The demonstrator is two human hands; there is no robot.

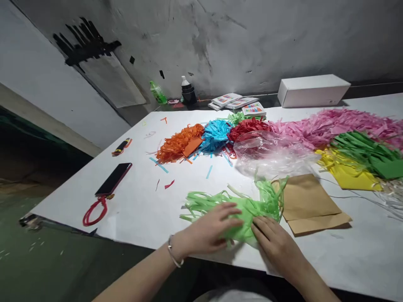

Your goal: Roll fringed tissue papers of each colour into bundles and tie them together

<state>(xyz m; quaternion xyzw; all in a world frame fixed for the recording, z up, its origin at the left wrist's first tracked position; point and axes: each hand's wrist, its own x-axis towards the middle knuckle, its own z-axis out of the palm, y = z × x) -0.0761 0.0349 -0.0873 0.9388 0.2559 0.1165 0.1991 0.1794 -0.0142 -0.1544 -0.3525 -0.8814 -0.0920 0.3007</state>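
Light green fringed tissue paper (pixel 244 207) lies near the table's front edge, its cut strips spreading left and right from a smooth middle. My left hand (pixel 212 226) is over its left part, fingers stretched and slightly apart, gripping nothing I can see. At the right part of the smooth middle, my right hand (pixel 275 243) has its fingers bent and pressed together on the tissue; the thumb is hidden. Just right of the green strips sits a folded brown paper piece (pixel 310 201). A crumpled clear plastic bag (pixel 267 153) is behind the green tissue.
Fringed bundles in orange (pixel 178 144), blue (pixel 216 133), red (pixel 247 128) and pink (pixel 343 123) line the back, with green (pixel 367 149) and yellow (pixel 349 172) ones at right. A phone (pixel 113 179) and thread snips (pixel 121 147) lie left. A white box (pixel 313 91) stands behind.
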